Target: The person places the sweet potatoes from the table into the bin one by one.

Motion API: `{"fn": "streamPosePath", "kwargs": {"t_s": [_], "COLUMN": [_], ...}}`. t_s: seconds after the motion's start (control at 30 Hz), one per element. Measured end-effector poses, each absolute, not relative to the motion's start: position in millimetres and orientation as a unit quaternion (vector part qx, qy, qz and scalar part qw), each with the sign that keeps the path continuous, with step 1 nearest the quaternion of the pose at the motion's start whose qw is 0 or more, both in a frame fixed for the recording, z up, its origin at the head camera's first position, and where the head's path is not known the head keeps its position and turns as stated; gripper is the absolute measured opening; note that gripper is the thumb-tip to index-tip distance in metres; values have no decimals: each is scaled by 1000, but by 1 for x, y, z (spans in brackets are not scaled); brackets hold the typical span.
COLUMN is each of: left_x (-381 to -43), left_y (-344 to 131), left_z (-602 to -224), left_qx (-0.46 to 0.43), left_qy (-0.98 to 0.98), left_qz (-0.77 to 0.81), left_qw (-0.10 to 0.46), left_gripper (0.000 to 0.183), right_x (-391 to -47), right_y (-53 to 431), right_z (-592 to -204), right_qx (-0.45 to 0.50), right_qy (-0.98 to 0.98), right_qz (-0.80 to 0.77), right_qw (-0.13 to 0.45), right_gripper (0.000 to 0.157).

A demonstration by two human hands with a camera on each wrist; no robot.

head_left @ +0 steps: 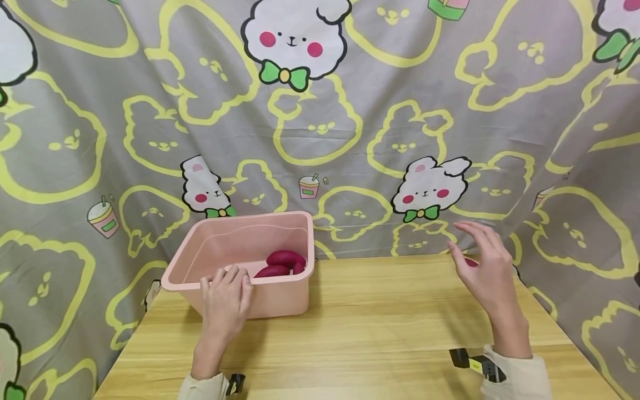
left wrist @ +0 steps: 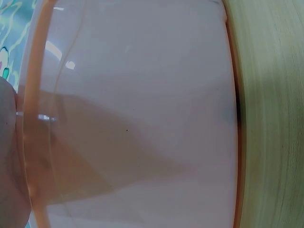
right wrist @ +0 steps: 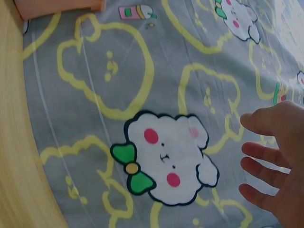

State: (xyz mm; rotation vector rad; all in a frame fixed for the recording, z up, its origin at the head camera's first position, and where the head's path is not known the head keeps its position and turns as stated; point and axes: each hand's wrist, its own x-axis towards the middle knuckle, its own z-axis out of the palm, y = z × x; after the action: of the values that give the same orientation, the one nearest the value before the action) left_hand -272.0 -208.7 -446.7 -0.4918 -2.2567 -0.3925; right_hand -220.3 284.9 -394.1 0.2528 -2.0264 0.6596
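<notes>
A pink plastic bin [head_left: 280, 298] stands at the back left of the table. My left hand [head_left: 226, 297] grips its near rim, with the fingers curled over the edge. Several smooth, dark magenta, elongated things [head_left: 286, 258] lie inside at the right end, partly hidden by the near wall. Over the back right of the table, my right hand [head_left: 484, 269] is raised with thumb and fingers apart, nothing between them. Behind it peeks another dark magenta thing [head_left: 470, 262], mostly hidden by the hand. The left wrist view is filled by the bin's pink wall [left wrist: 142, 95].
The wood-grain table [head_left: 350, 339] reaches back to a grey curtain [head_left: 345, 166] with yellow outlines and white cartoon animals. The curtain also surrounds both sides. The bin stands close against it. Black wrist camera mounts [head_left: 487, 366] sit at the sleeves.
</notes>
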Motion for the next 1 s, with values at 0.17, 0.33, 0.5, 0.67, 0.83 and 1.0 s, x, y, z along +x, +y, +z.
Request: {"fn": "streamPosePath", "kwargs": {"t_s": [0.17,0.33,0.5,0.67,0.83,1.0], "left_x": [-273,-273,-273,-272,-273,-273], "left_y": [-208,-208,-209,-210,-210,-209], "left_z": [-447,-446,-447,-447,-446,-447], "left_qx": [-194,-194,-194,-192,-193,-193], "left_qy": [-886,-886,-889,-891,-891,-890], "left_qz": [-152,-151,-152,-154,-152,-150], "left_qw": [392,393,386,382,383,385], "left_gripper": [30,30,30,30,30,31], "right_x": [-223,-226,-231,-234,-235,-238], "right_y": [297,308,319,330,339,348], "right_z": [-401,-411,-424,-437,-449,-460], "right_qx": [85,68,45,9,-24,-36], "right_qy": [-832,-830,-832,-843,-856,-865], "right_qz": [279,292,296,313,320,321], "right_qw": [472,470,467,438,404,385], "right_gripper": [48,46,47,49,48,49]}}
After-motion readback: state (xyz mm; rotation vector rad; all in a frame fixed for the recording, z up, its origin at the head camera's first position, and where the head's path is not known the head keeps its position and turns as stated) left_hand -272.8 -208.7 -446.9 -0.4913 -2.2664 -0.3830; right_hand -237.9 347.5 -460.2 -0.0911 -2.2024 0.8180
